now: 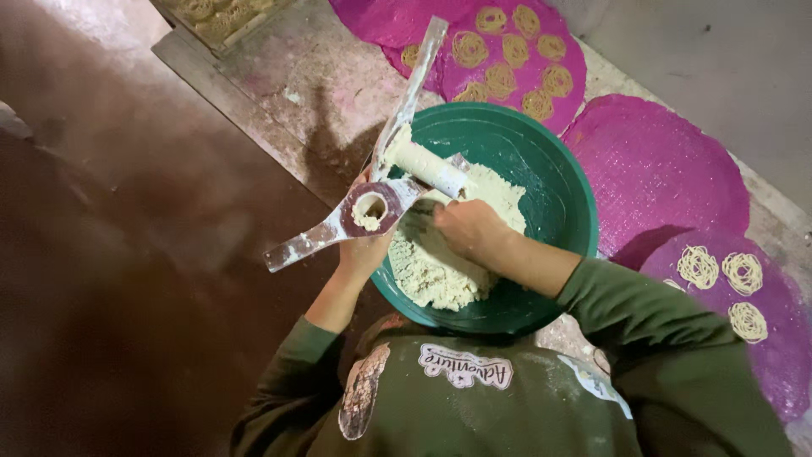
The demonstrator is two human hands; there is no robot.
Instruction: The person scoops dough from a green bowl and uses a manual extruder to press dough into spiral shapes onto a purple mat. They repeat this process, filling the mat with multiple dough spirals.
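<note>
Left hand [365, 254] is gripping the press [372, 207] from below, fingers closed around its barrel, holding it over the near-left rim of the green bowl [558, 211]. Right hand [469, 228] is digging into the dough [440, 262], fingers curled in and pinching up a lump just right of the press.

Barrel mouth is facing up at the camera, already partly filled. Plunger [427, 167] is swung out, lying across the bowl just beyond the right hand. Press's long axis is running along its handles: one arm pointing near-left away from the left hand, the other far-right toward the pink mats [660, 169] carrying the noodle coils [507, 59].

My read for doing this well: keep the barrel upright and steady, feed small compact lumps, push out air pockets, wipe the rim before seating the plunger.
</note>
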